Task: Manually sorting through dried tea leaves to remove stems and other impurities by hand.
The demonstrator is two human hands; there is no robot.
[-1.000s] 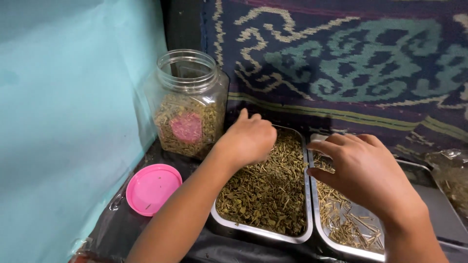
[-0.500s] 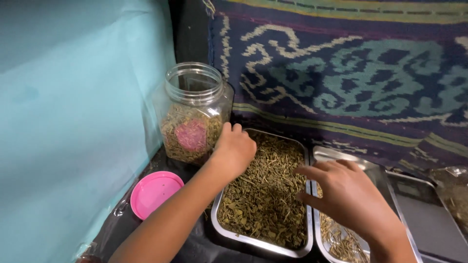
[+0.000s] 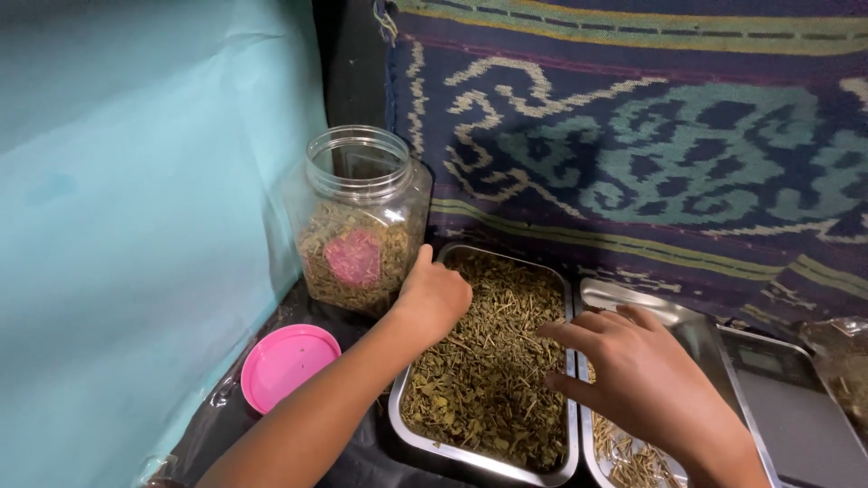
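Moved: both my hands slid left since the earlier frame; right went from the stem tray onto the leaf tray.
Left hand (image 3: pixel 434 298): fingers curled shut in dried leaves (image 3: pixel 479 370), tray's 11 o'clock corner; grip contents can't tell.
Right hand (image 3: pixel 633 380): fingers loosely open over the leaf tray (image 3: pixel 488 465), 3 o'clock edge.
Jar (image 3: pixel 362 221): open, at 10 o'clock.
Pink lid (image 3: pixel 287 364): 8 o'clock.
Stem tray (image 3: pixel 633 298): touching at right.

Your two bare forearms enter from the bottom edge, no sleeves visible on either. Your left hand (image 3: pixel 434 298) wears no glove, ring or bracelet on the parts that show. Your right hand (image 3: pixel 646 380) is likewise ungloved, wrist free of watch or band. Fingernails look short where visible.
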